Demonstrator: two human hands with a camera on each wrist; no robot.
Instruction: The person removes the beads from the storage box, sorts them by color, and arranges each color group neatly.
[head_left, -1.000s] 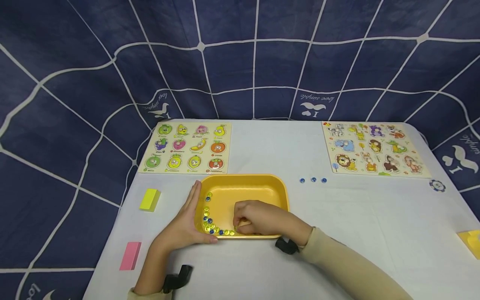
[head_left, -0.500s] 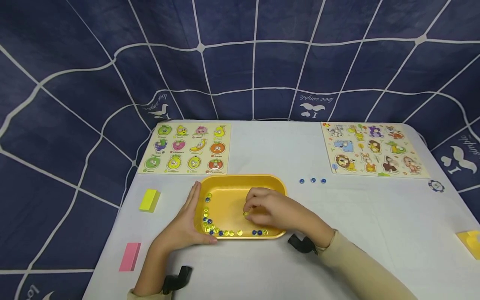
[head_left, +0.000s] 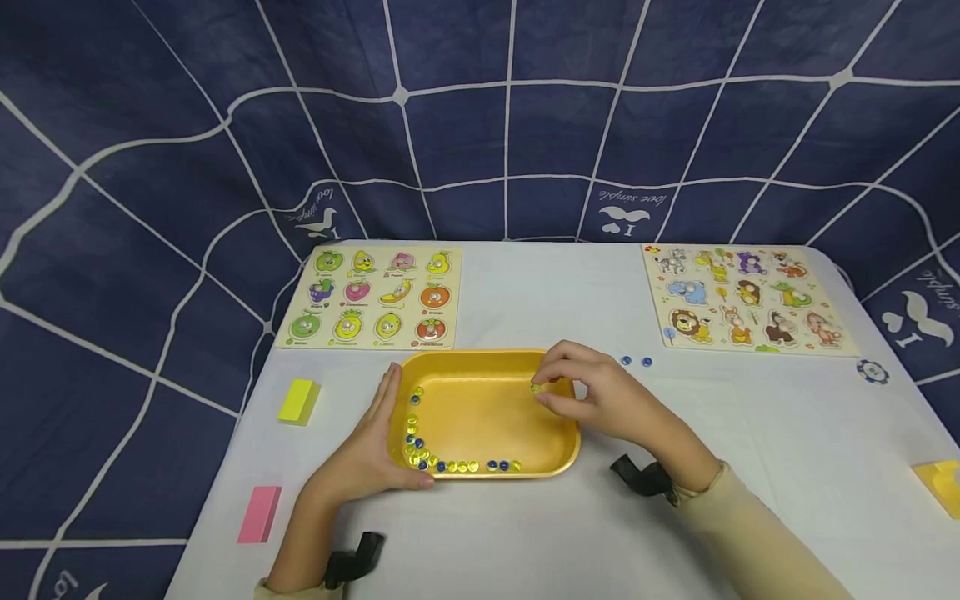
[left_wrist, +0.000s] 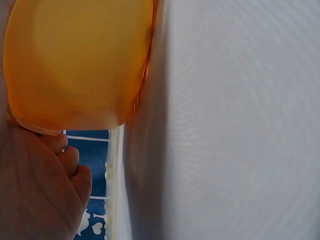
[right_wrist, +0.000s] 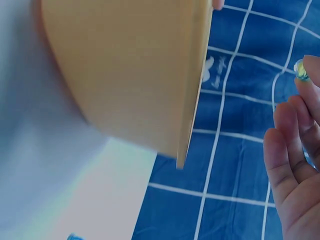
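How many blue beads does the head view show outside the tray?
2: a left bead and a right bead, between the right hand and the animal board; the hand may hide more.

I have the tray (head_left: 480,417) on the table (head_left: 480,542), beads (head_left: 424,455) inside along its left and near sides. I see 2 blocks (head_left: 298,402) to its left, the fruit puzzle (head_left: 371,296) behind left, the animal puzzle (head_left: 750,298) behind right.
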